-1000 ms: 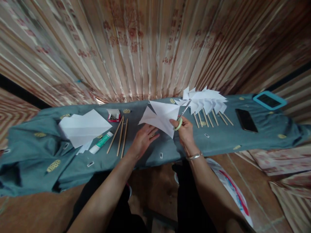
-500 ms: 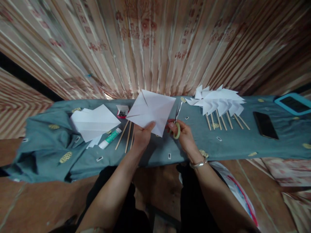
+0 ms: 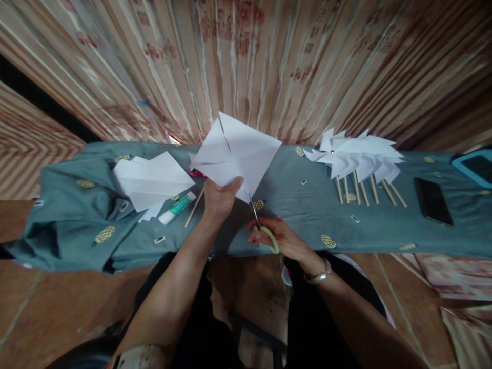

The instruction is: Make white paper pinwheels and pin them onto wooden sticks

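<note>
My left hand [image 3: 223, 197] grips a white paper square [image 3: 249, 146] near its lower edge, thumb on top. Slits run inward from the paper's top and left corners. My right hand [image 3: 277, 237] has its fingers through the light green handles of a pair of scissors [image 3: 257, 218]. The scissor blades point up and meet the paper's bottom corner; whether they cut into it is too small to tell. Under and beside the held paper, a wooden stick [image 3: 195, 207] and a mostly covered red box [image 3: 197, 172] show.
Left on the cloth-covered table [image 3: 77, 220] lie white paper sheets [image 3: 154, 179] and a green-and-white glue tube [image 3: 177, 207]. Several paper pinwheels [image 3: 357, 156] on sticks lie at right, beside a black phone [image 3: 433, 201] and a blue-framed device [image 3: 476, 166]. A curtain [image 3: 246, 66] hangs behind.
My right hand has brought the scissors left and down, turning the blades to the paper's bottom corner. The paper has risen a little in view and now covers more of the box and sticks.
</note>
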The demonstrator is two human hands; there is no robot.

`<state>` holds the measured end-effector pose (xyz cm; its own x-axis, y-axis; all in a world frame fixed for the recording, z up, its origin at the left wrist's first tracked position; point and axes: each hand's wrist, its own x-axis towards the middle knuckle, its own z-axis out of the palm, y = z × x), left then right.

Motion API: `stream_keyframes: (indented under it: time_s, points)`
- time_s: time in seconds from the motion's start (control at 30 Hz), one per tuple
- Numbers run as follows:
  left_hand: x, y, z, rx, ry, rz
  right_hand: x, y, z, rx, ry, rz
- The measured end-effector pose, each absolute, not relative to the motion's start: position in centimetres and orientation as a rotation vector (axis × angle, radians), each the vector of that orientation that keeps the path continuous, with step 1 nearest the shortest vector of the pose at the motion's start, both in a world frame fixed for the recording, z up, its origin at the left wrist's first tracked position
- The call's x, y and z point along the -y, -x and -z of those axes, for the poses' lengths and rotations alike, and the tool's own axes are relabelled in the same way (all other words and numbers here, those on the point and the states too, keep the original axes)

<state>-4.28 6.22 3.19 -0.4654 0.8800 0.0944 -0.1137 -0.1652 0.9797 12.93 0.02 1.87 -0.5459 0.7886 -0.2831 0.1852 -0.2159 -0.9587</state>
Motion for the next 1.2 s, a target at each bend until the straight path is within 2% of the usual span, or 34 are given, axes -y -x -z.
stream_keyframes:
  time_s: [0.3, 1.2]
  points:
    - [-6.7, 4.1, -1.8, -1.385, -1.186, -1.695, -0.7, -12.2, -2.5, 1.538, 1.148, -1.817]
    - [-6.9, 4.2, -1.4, -1.34, -1.257, -1.692, -0.8, -12.0, -2.0, 1.527, 1.115, -1.815]
